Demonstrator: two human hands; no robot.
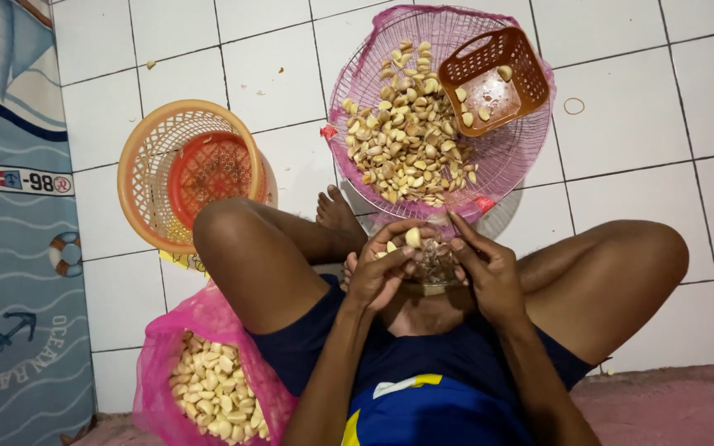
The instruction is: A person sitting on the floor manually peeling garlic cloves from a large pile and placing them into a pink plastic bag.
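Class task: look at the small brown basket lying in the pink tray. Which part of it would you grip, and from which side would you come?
Grip the brown basket by its rim, probably the top right edge, coming from above. It lies tilted on the pink tray's rim with its mouth open upward, and the garlic cloves crowd its lower left side, while its right side is free.

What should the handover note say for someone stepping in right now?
Left hand: holds a garlic clove at its fingertips.
Right hand: fingers against the same clove, over a small clear container in the lap.
Unpeeled cloves fill the pink round basket ahead, with a small orange square basket in it.
Peeled cloves sit in the pink mesh bag by the left thigh.
Left to do: the big pile ahead.
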